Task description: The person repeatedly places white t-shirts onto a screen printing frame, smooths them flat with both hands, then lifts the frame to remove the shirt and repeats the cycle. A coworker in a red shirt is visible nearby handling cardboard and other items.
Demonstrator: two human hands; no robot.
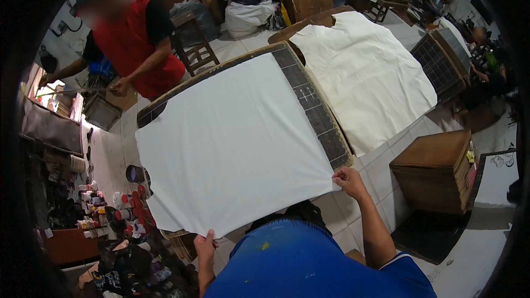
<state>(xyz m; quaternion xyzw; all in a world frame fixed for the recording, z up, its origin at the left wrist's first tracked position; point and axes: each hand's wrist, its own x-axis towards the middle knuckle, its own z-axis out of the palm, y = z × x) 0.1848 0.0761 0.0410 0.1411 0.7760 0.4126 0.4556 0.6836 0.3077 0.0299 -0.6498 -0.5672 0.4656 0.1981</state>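
A large light-grey-white cloth (pixel 226 138) lies over a dark board (pixel 306 99) with a grid of lines. Its near edge hangs toward me, with soft folds running along its length. My left hand (pixel 206 245) pinches that near edge, thumb on top. At the near right corner my right hand (pixel 349 181) has its fingers closed on the cloth. Most of the board is hidden under it; a strip shows along the right side and the far edge.
A cream cloth (pixel 370 77) covers another board on the right. A stack of brown boards (pixel 433 171) stands at right. Across the table, a person in a red top (pixel 127 44) holds a long thin strip. Several bottles and jars (pixel 130 209) crowd the left.
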